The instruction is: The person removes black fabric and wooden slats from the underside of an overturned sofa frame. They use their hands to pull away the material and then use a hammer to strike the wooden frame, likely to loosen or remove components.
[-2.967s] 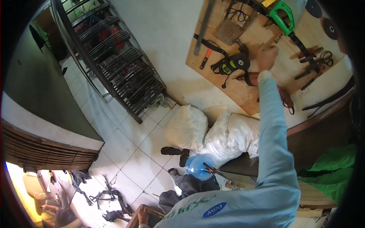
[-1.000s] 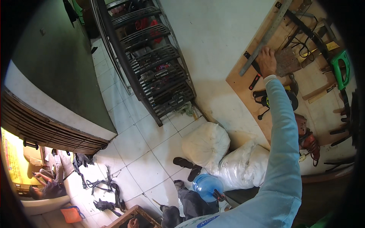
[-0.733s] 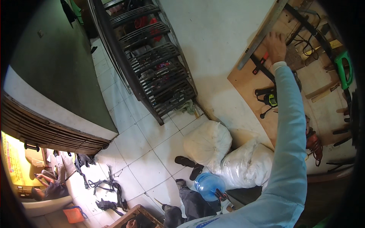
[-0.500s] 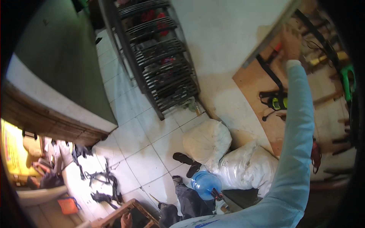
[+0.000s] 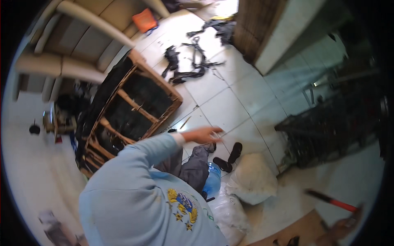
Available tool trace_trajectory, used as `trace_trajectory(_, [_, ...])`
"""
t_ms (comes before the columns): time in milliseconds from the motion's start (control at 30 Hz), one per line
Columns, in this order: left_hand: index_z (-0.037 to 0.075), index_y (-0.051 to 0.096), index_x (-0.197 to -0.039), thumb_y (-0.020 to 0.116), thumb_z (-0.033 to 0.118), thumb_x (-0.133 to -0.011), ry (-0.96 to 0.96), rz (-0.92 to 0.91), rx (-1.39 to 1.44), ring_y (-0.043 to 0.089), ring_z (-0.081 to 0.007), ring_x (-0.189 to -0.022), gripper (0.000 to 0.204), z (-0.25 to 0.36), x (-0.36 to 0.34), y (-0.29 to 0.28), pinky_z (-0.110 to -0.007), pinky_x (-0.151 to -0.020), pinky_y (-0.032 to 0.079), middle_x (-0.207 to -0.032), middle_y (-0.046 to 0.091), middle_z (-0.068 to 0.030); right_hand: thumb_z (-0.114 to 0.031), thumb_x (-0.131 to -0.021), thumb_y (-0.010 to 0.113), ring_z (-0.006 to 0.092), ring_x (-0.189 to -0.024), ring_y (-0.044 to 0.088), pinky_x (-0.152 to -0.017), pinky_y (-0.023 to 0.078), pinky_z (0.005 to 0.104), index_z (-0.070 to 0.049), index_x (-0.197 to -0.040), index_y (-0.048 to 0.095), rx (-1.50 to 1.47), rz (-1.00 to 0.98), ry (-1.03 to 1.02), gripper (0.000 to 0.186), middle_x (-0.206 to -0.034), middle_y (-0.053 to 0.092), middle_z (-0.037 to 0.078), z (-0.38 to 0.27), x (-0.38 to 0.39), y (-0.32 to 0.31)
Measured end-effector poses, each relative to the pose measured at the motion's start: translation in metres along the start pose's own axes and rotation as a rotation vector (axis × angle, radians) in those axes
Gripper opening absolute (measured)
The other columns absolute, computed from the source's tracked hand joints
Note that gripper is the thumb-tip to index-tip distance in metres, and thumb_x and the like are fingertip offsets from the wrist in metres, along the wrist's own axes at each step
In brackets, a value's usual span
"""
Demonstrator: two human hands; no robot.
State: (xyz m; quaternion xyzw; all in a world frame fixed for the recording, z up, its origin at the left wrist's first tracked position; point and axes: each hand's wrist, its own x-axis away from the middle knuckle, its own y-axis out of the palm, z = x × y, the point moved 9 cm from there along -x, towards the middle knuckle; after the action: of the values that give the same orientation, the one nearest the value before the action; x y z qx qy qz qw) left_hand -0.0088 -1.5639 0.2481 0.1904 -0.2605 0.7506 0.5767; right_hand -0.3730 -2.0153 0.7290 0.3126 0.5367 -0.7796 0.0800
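Observation:
My left hand (image 5: 203, 134) is held out over the tiled floor with its fingers apart and nothing in them. Left of it stands an upturned wooden furniture frame (image 5: 158, 78) with dark fabric and bare slats. At the lower right, my right hand (image 5: 344, 224) is closed on a slim tool with a red and black handle (image 5: 344, 204). Its head is hidden, so I cannot tell the kind. Below that hand is the brown tool board (image 5: 301, 229), with dark tools partly in view.
Beside my legs are a blue water jug (image 5: 212, 180), black sandals (image 5: 234, 153) and stuffed white sacks (image 5: 252, 178). A dark metal rack (image 5: 328, 127) stands at the right. Black fabric scraps (image 5: 193, 74) lie farther off, near a beige sofa (image 5: 82, 67).
My view has swung left, toward the wooden frame. My right hand has come away from the tool board with the red-handled tool. My left arm now reaches over the floor.

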Motion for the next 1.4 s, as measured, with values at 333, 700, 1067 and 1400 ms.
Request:
trace_trajectory(333, [0.007,0.059,-0.128,0.058,0.038,-0.109,0.207,0.16,0.924,0.053,-0.0055,-0.084,0.037,-0.021,0.081,0.047,-0.026,-0.073,0.048,-0.098,0.059,0.0031,-0.012,-0.103,0.065,0.0345,-0.13,0.059,-0.115,0.04,0.0467,0.003,-0.143,0.048,-1.212,-0.331,0.269,0.047,-0.146,0.057,0.021,-0.564,-0.016,0.26])
trace_trajectory(700, [0.01,0.051,-0.143,0.022,0.053,-0.115,0.062,0.807,1.013,0.039,-0.0231,-0.141,0.06,-0.275,0.322,-0.195,-0.038,-0.12,0.028,-0.144,0.049,-0.0102,-0.019,-0.107,0.058,0.0185,-0.062,0.068,-0.056,0.055,0.0328,0.0,-0.157,0.033,-1.254,-1.613,-0.176,0.059,-0.095,0.073,0.011,-0.991,0.015,0.211])
trace_trajectory(1067, [0.0,0.062,-0.131,0.066,0.042,-0.101,-0.769,1.217,0.325,0.061,-0.0423,-0.124,0.051,-0.639,0.52,-0.284,-0.049,-0.105,0.048,-0.13,0.065,-0.0271,-0.007,-0.101,0.057,0.0518,-0.092,0.066,-0.079,0.052,0.0521,0.002,-0.128,0.048,-1.341,-0.947,-0.039,0.029,-0.098,0.065,0.03,-1.279,-0.021,0.371])
trace_trajectory(1400, [0.008,0.04,-0.158,0.063,0.056,-0.099,-0.695,1.402,-0.32,0.03,-0.0494,-0.151,0.079,-0.733,0.522,-0.508,-0.061,-0.122,0.027,-0.163,0.033,-0.0263,-0.023,-0.103,0.055,0.0495,-0.105,0.069,-0.093,0.054,0.0552,-0.016,-0.145,0.054,-1.014,-0.785,-0.506,0.042,-0.119,0.071,0.027,-1.374,-0.217,0.438])
